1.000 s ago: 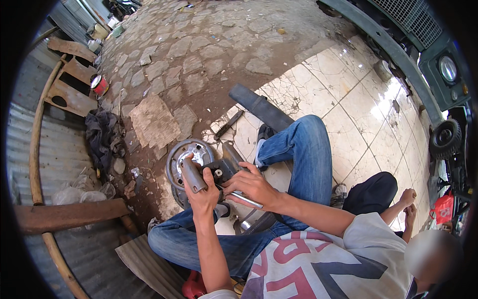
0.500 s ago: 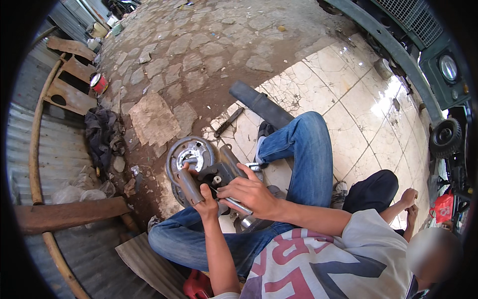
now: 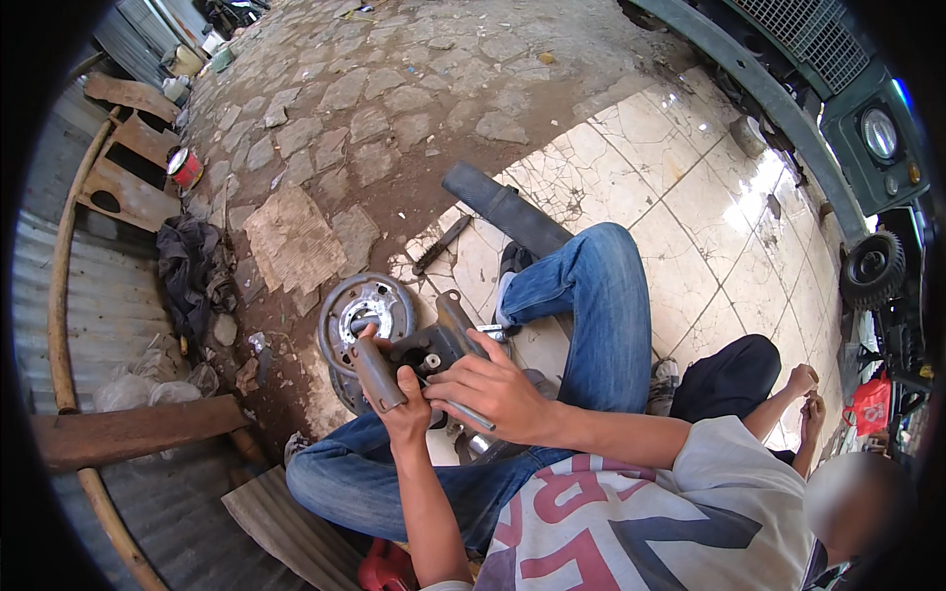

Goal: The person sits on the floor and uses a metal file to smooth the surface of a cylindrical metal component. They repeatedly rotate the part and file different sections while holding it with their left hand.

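Observation:
My left hand (image 3: 402, 404) is closed round the curved grey side plate (image 3: 379, 372) of a dark metal assembly (image 3: 439, 343), which has a second upright plate and a small central bushing. My right hand (image 3: 498, 394) lies over the assembly with bent fingers, gripping a slim metal rod (image 3: 471, 414) that slants toward me. A round pressed-metal disc (image 3: 386, 291) lies just behind the assembly. Other metal pieces (image 3: 483, 443) lie between my legs, partly hidden by my hands.
A long dark rubber strip (image 3: 493, 197) and a dark bar (image 3: 439, 246) lie ahead. Corrugated sheet, poles and a board (image 3: 138, 428) line the left. A person (image 3: 803, 394) sits at right, hands together, by a green vehicle (image 3: 867, 138) and a tyre (image 3: 872, 271).
Over the last second my right hand has tilted slightly, its fingers and rod shifting down-left on the assembly. The whole view has shifted slightly, with the scene moving left in the picture.

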